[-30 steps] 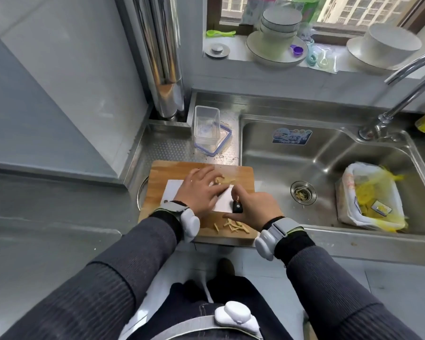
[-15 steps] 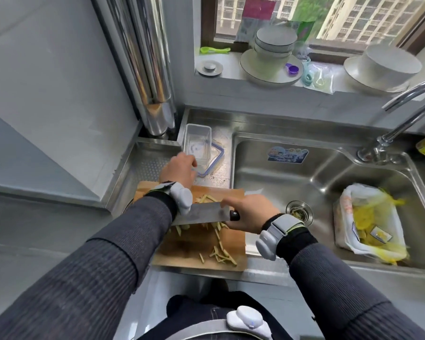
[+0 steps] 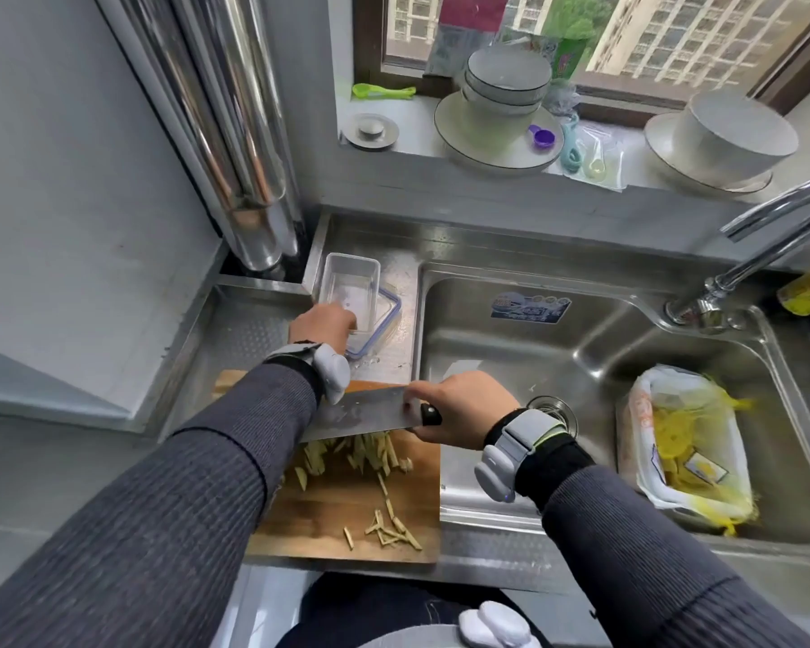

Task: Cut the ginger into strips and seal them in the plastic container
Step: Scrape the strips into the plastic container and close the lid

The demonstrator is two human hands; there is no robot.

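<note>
- Clear plastic is what the left hand (image 3: 322, 326) reaches: its fingers sit at the near edge of the plastic container (image 3: 350, 290), but they are hidden behind the hand, so I cannot tell if they grip it.
- Right hand (image 3: 459, 409) has its fingers wrapped tight on the handle of the knife (image 3: 361, 417), blade held flat over the board.
- Ginger strips (image 3: 356, 458) lie on the wooden cutting board (image 3: 328, 512), some in a pile under the blade, some loose near the front edge.
- Cutting looks done; the step now is getting the box.
- Next, I think, the box must come close to the board so the strips can go in.
- Blue-edged lid (image 3: 389, 315) lies under the box, partly hidden.
</note>
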